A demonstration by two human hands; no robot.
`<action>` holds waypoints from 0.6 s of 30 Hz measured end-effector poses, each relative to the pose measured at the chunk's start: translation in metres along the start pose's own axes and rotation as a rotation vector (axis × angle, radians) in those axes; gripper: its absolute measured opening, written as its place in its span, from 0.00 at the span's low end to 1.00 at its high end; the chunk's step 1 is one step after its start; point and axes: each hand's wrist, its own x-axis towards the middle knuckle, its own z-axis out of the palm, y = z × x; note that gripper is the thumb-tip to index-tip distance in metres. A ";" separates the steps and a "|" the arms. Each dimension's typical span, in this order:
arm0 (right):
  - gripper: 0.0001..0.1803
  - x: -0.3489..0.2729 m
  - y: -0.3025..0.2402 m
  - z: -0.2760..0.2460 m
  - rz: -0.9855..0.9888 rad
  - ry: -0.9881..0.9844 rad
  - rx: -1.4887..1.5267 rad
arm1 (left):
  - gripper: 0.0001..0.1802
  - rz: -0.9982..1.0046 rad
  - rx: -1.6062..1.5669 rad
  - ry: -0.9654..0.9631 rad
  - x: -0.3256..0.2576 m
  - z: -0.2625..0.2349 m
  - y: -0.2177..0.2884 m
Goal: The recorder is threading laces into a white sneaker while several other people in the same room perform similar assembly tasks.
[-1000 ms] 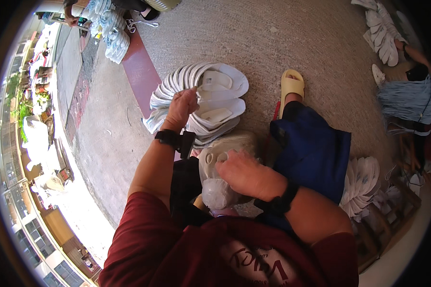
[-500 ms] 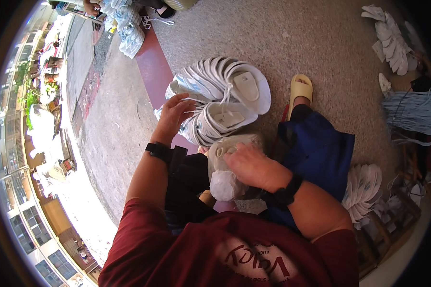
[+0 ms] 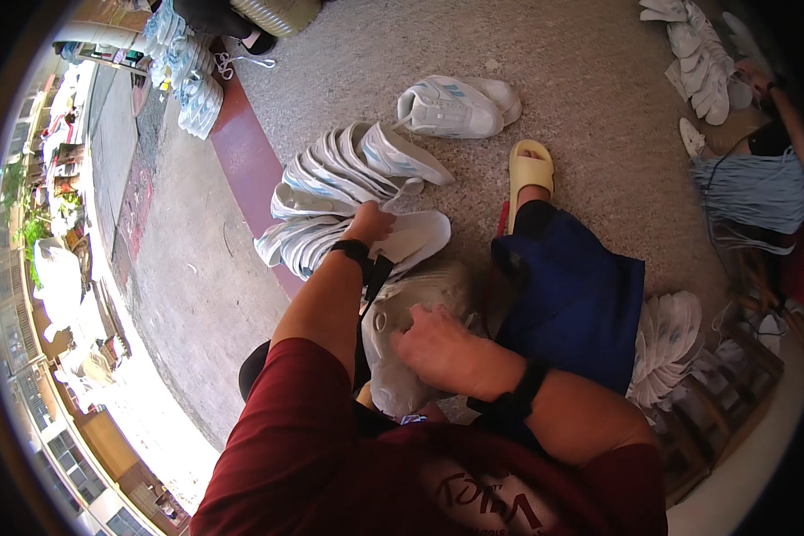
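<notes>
Two nested rows of white shoe uppers (image 3: 330, 170) with light blue marks lie fanned out on the ground before me. My left hand (image 3: 372, 221) is closed at the near row, its fingers curled at the edge of a white shoe upper (image 3: 424, 234). Closer to my body is a pale, translucent-looking bundle (image 3: 438, 281) with rounded shapes in it. Over this bundle, my right hand (image 3: 436, 347) has bent fingers; what they grip is hidden. Beyond the rows, a pair of white shoe uppers (image 3: 451, 107) lies apart on its side.
A yellow slipper (image 3: 531, 165) on a foot and a dark blue cloth (image 3: 581, 299) are to the right. More uppers (image 3: 670, 344) sit near a wooden rack (image 3: 732, 402). Another person's arm (image 3: 793, 129) shows at far right, by light blue laces (image 3: 750, 192).
My left hand has come down and right onto the near row. The far row has spread, and a pair of uppers now lies apart beyond it. The view has shifted slightly.
</notes>
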 end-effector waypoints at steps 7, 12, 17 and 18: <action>0.07 -0.002 0.001 0.011 -0.021 0.117 -0.010 | 0.08 0.314 -0.260 0.103 -0.042 -0.004 -0.002; 0.07 0.006 -0.006 0.003 -0.051 0.061 -0.025 | 0.08 0.363 0.085 0.164 -0.087 -0.032 0.007; 0.07 0.006 -0.001 -0.002 -0.064 0.030 -0.072 | 0.11 0.378 0.039 -0.009 -0.170 -0.064 0.014; 0.07 0.007 -0.003 -0.003 -0.068 0.014 -0.094 | 0.11 0.387 -0.082 -0.081 -0.187 -0.075 0.011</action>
